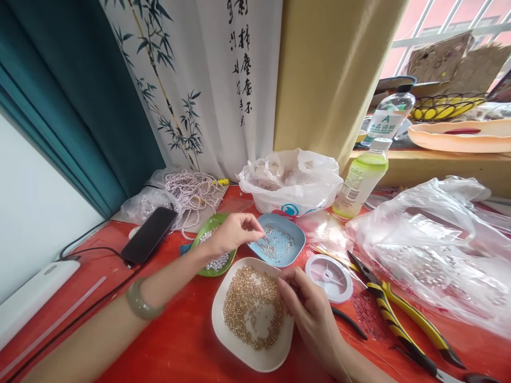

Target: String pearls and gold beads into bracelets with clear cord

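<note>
A white dish [219,314] of small gold beads stands in front of me. Over the edge of the blue dish [297,239], which holds thin metallic pieces, my left hand [235,233] is pinched, its fingertips pressed together; whatever is in them is too small to make out. My right hand [305,298] is closed at the right rim of the white dish, thumb against the fingers, and a thin clear line runs down past its wrist. The green dish [208,272] with pale beads is partly hidden behind my left hand and wrist.
To the right lie a white spool [329,277], pliers [399,314] with yellow and black handles, and a clear plastic bag [431,255]. A bottle [361,181] and a white bag [291,186] stand behind. At left are a phone [149,235] and bead strands [191,189].
</note>
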The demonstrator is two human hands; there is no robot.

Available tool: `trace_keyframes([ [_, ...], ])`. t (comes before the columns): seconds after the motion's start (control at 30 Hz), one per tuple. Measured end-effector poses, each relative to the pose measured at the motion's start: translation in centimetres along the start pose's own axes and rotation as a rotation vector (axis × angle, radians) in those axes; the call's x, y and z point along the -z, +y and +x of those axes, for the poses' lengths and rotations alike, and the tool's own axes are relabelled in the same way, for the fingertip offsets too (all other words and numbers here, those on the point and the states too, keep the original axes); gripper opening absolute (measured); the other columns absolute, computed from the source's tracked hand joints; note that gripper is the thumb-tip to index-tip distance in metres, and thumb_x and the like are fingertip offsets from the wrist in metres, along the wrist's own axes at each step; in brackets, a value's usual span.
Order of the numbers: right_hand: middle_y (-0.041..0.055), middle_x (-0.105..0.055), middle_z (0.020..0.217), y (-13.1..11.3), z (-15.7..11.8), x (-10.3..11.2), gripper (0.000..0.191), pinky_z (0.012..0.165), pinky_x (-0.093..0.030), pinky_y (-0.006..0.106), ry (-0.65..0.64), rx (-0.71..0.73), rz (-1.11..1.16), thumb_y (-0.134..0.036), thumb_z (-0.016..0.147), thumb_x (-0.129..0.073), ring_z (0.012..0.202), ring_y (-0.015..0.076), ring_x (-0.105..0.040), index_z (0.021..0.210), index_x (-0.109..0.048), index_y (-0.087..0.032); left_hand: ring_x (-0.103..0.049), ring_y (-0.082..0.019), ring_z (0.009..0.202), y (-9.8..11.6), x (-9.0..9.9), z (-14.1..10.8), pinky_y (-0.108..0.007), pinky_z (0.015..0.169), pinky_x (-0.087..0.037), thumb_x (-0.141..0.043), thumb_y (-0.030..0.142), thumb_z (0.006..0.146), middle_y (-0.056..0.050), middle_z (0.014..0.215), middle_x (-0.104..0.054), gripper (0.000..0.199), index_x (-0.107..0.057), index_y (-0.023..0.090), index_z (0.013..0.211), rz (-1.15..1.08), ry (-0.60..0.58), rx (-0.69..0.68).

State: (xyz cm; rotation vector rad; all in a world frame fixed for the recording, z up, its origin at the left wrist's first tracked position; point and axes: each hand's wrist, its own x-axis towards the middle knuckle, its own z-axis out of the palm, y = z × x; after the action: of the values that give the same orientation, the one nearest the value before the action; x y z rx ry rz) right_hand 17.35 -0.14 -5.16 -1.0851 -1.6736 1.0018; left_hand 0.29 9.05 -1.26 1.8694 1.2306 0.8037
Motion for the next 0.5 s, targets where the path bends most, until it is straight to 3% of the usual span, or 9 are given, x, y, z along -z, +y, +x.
trace_keyframes([
  [0.07, -0.0044, -0.043, 0.055, -0.1, 0.0, 0.0, 0.020, 0.042, -0.034, 0.020, 0.008, -0.009, 0.010, -0.029, 0.086, -0.040, 0.047, 0.0092, -0.040, 0.070, -0.046, -0.019, -0.053, -0.009, 0.063, 0.3, -0.5, -1.8, -0.021, 0.056, -0.041, -0.062, 0.022, 0.065, -0.002, 0.071, -0.060, 0.011, -0.056, 0.012, 0.066, -0.348, 0.017, 0.109],
  [0.17, -0.0042, -0.043, 0.056, -0.1, -0.1, -0.1, 0.021, 0.043, -0.035, 0.020, 0.012, -0.020, 0.039, -0.032, 0.086, -0.041, 0.047, 0.0092, -0.040, 0.071, -0.047, -0.018, -0.050, -0.007, 0.058, 0.7, -1.4, -4.0, -0.019, 0.054, -0.040, -0.066, 0.016, 0.059, 0.000, 0.066, -0.057, 0.010, -0.057, 0.012, 0.062, -0.628, -0.011, 0.233],
  [0.33, -0.0042, -0.042, 0.057, -0.1, -0.6, -0.4, 0.023, 0.044, -0.035, 0.020, -0.034, -0.021, 0.130, -0.035, 0.086, -0.041, 0.048, 0.0092, -0.040, 0.072, -0.046, -0.019, -0.050, -0.007, 0.061, 0.6, -2.8, -5.7, -0.019, 0.057, -0.042, -0.072, 0.017, 0.059, 0.000, 0.069, -0.056, 0.016, -0.061, 0.012, 0.070, -0.891, -0.053, 0.341],
  [0.5, -0.0048, -0.043, 0.054, -0.4, -0.6, -0.5, 0.024, 0.043, -0.034, 0.019, -0.070, -0.102, 0.140, -0.036, 0.085, -0.042, 0.046, 0.0087, -0.040, 0.068, -0.045, -0.019, -0.052, -0.007, 0.062, 0.4, -3.5, -6.0, -0.019, 0.058, -0.042, -0.074, 0.022, 0.059, 0.000, 0.070, -0.057, 0.019, -0.063, 0.012, 0.070, -0.963, -0.048, 0.350],
])
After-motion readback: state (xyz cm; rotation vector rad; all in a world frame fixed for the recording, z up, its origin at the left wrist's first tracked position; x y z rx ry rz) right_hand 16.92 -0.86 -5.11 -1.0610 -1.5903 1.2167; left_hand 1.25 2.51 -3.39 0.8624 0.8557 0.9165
